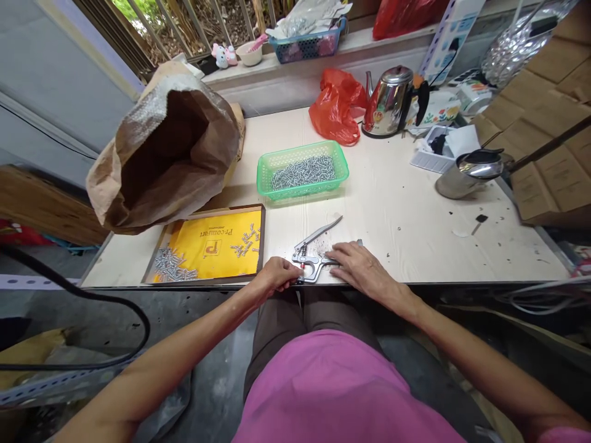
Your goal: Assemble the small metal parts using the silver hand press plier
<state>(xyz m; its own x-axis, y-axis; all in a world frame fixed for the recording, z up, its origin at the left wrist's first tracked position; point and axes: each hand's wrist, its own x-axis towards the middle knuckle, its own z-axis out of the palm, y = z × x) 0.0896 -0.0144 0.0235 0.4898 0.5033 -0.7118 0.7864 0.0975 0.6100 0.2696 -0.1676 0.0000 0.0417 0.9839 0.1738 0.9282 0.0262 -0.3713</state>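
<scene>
A metal lever tool (312, 253) lies at the table's front edge, its long handle raised and pointing away from me. My left hand (277, 274) is curled at the tool's left end, fingers pinched together on something too small to make out. My right hand (357, 266) lies flat on the tool's base on the right side, fingers stretched toward the left. A green basket (340, 161) holding several small metal pieces stands farther back. A shallow brown tray (263, 237) with a yellow card and scattered metal pieces lies to the left.
A big open brown paper sack (166, 147) stands at the back left. A red plastic bag (336, 106), a steel kettle (392, 99) and a steel pot (466, 172) sit at the back right, with cardboard boxes (549, 147) beyond. A black cable (92, 295) loops at the left.
</scene>
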